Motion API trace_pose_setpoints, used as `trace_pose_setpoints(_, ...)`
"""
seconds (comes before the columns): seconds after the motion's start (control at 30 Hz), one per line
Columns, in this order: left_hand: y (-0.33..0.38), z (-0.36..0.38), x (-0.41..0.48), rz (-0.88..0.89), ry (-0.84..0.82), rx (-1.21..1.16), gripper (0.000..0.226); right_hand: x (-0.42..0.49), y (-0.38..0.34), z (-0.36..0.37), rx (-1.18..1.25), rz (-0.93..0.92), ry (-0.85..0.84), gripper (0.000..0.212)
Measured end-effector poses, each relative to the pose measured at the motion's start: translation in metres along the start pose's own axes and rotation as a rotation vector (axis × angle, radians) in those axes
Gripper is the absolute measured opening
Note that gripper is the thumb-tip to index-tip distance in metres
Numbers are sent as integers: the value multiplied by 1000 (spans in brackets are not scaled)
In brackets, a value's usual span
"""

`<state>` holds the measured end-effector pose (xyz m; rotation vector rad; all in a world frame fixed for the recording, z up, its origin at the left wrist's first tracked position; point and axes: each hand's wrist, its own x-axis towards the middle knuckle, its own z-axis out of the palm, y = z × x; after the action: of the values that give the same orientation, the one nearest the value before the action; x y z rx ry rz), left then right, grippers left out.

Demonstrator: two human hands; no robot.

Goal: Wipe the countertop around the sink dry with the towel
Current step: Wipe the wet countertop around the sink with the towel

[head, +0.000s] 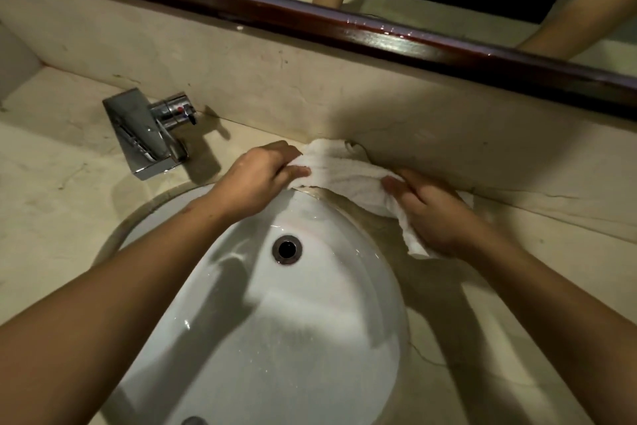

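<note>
A white towel [344,174] lies bunched on the beige countertop [58,190] behind the sink, pressed against the backsplash. My left hand [256,180] grips the towel's left end with fingers and thumb curled round it. Its right end is held by my right hand [432,218], fingers folded into the cloth, which hangs a little over the counter edge there. The white oval sink [310,338] lies just below both hands, with a dark drain [287,249] in its middle.
A chrome faucet [148,135] stands on the counter to the left of the hands. The beige backsplash [310,87] rises behind the towel, topped by a dark wooden mirror frame [379,35]. Counter surface extends to the right of the sink.
</note>
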<state>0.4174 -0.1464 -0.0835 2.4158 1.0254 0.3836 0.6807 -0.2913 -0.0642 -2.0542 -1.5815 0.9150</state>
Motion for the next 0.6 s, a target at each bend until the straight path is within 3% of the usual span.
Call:
trace_pose_setpoints(0.1, 1, 19, 5, 38, 66, 36, 36, -7, 9, 14, -200, -50, 191, 50)
trace_pose_setpoints(0.17, 2, 27, 10, 80, 148, 43, 35, -4, 5, 30, -165, -44, 321, 48)
trace_pose_setpoints(0.3, -7, 27, 24, 165, 131, 41, 34, 18, -13, 49, -69, -68, 502, 38)
trace_pose_setpoints(0.6, -25, 7, 13, 45, 97, -20, 34, 37, -34, 47, 31, -21, 280, 36)
